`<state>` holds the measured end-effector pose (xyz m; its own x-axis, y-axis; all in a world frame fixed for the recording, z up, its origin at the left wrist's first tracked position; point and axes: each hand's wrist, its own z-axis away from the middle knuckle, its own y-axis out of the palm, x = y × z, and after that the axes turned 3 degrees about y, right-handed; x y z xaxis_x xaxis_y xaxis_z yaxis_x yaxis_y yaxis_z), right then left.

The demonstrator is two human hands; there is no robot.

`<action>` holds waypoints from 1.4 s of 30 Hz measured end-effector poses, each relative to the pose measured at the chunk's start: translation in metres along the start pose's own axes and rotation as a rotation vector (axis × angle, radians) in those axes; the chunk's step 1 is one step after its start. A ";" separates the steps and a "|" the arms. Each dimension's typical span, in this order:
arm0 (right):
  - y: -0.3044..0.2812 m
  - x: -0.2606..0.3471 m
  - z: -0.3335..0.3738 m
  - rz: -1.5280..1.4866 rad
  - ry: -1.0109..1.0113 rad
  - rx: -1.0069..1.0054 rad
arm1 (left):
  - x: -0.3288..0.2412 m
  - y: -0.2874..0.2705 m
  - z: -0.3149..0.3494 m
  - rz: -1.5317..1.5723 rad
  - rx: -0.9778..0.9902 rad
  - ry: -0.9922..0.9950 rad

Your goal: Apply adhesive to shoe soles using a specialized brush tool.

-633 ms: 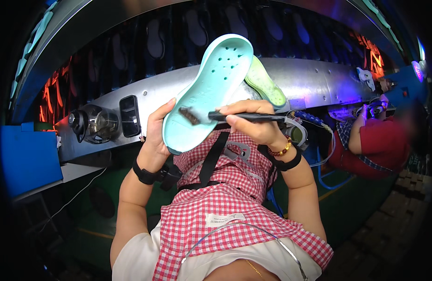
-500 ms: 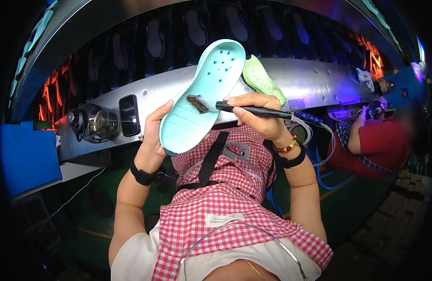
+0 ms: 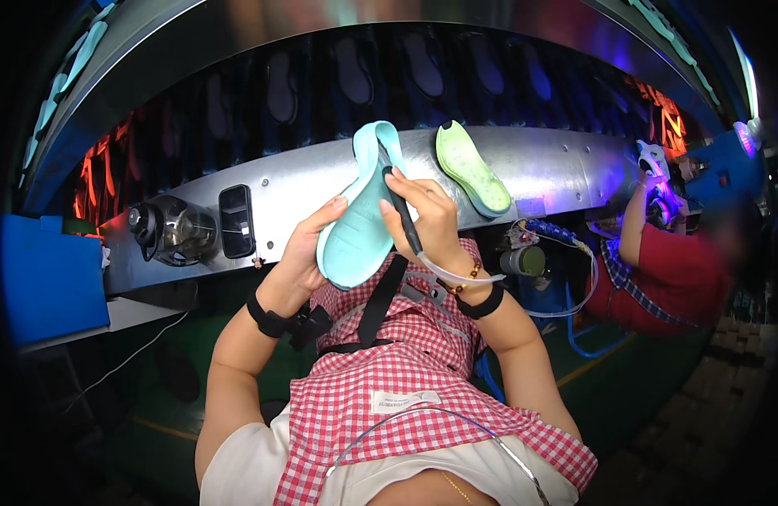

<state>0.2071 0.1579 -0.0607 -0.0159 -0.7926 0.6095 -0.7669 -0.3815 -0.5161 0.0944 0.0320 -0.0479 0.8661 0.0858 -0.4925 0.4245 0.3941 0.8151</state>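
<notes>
An aqua shoe sole [image 3: 355, 240] with a raised rim is held tilted over the front edge of the metal bench. My left hand [image 3: 307, 244] is closed on its left edge near the close end. In my right hand [image 3: 433, 221] is a brush with a black handle [image 3: 401, 211] and a clear tube trailing from its rear. The brush points into the far end of the sole; its bristles are hidden behind the rim. To the right lies a light green shoe sole [image 3: 466, 167], apart from both hands.
On the metal bench [image 3: 300, 181] stand a glass jug [image 3: 185, 232] and a black divided tray [image 3: 235, 221] at left. A green-lidded container [image 3: 531, 261] hangs near the tube at right. Dark soles [image 3: 353, 72] line the back. A co-worker in red [image 3: 680, 274] works at right.
The aqua sole has come lower and turned more edge-on, its far end tipped. My right hand has moved left, taking the brush from the sole's middle to its far end.
</notes>
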 end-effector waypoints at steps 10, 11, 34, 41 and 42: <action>-0.010 0.027 0.018 -0.478 0.018 0.253 | -0.012 -0.034 -0.015 0.017 -0.021 0.087; -0.020 0.021 0.013 -0.601 0.055 0.316 | -0.014 -0.030 -0.011 0.005 -0.067 0.110; -0.082 -0.004 -0.003 -1.327 0.478 -0.120 | -0.107 0.014 0.056 -0.335 -0.065 0.594; -0.047 -0.034 0.000 -1.501 0.630 0.049 | -0.282 0.039 0.001 0.125 0.298 1.073; -0.046 -0.034 0.001 -1.495 0.635 0.045 | -0.297 0.044 -0.010 0.344 0.165 1.040</action>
<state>0.2439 0.2020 -0.0580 0.4297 0.5867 0.6864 -0.3219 -0.6107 0.7235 -0.1466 0.0333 0.1309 0.3328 0.9248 -0.1846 0.3006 0.0815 0.9503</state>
